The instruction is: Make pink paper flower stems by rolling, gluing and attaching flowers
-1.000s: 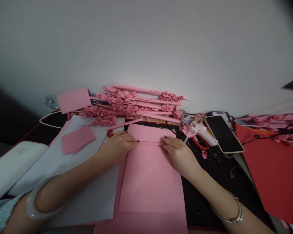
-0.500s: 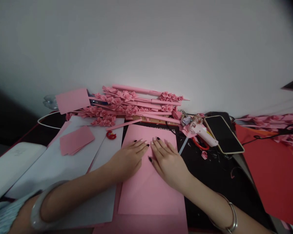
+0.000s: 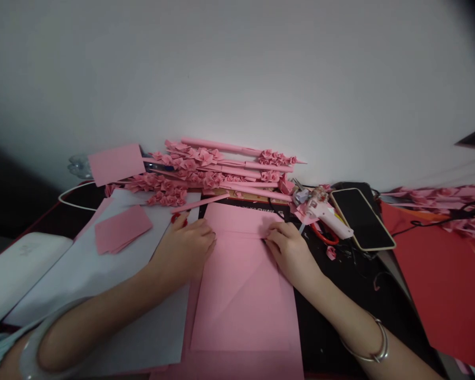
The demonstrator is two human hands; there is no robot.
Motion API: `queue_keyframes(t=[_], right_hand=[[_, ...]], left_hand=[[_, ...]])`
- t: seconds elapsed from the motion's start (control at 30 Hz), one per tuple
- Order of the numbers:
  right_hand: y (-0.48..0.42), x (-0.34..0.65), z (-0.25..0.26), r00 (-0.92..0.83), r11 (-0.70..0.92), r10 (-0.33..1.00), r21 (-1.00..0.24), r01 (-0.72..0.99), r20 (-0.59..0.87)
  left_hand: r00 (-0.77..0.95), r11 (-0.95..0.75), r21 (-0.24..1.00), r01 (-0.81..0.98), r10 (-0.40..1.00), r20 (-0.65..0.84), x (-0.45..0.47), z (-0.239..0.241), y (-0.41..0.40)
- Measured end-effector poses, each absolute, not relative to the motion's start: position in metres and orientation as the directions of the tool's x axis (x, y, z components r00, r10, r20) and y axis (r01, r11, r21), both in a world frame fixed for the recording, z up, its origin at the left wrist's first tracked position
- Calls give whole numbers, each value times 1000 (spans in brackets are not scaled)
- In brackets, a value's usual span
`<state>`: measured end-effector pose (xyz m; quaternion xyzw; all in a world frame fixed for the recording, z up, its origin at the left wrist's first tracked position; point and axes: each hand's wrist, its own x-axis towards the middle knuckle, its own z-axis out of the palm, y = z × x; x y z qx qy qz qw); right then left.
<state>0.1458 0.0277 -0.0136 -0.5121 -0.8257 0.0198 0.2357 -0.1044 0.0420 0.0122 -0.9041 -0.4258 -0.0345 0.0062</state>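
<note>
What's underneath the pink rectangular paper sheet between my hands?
Another pink paper sheet shows past its bottom edge and lower sides. Anything else beneath the upper sheet is covered and can't be seen.

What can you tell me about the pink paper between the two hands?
The pink paper looks thin, smooth and plain. It's roughly rectangular and lies mostly flat, its long sides running away from the person. Near the far end, a line crosses it, perhaps a fold, and a faint diagonal mark, maybe a crease, runs across the middle. It rests on more pink paper, which shows at the near end. The left hand and right hand are at its sides, by that line.
</note>
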Motion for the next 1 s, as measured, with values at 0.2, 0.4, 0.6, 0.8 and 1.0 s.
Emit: queue_keyframes(t=[0.2,0.4,0.6,0.8,1.0], right_hand=[[38,151,-11,-304,431,900,-535,727,313],[43,151,-8,-269,373,927,-582,723,261],[42,151,-9,-292,419,905,-543,727,308],[39,149,-5,-378,471,873,-337,815,308],[27,147,-5,-490,534,824,-100,839,285]], left_hand=[[569,-579,272,769,813,120,-110,5,62],[527,-513,409,755,845,89,-115,-6,74],[550,-510,474,718,833,63,-114,-3,71],[608,-610,315,727,785,117,-107,4,66],[649,-661,158,734,750,127,-107,6,58]])
